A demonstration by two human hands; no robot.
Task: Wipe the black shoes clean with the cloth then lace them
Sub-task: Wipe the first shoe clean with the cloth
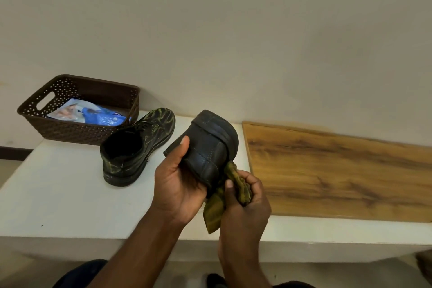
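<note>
Wiping step: left hand (180,184) grips shoe (210,147), right hand (245,203) clutches cloth (216,210); next, dirty shoe (138,145).

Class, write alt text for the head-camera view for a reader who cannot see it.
The left hand holds a black shoe above a white table while the right hand presses a yellow-green cloth against it. A second, smeared shoe stands beside a brown basket.
</note>
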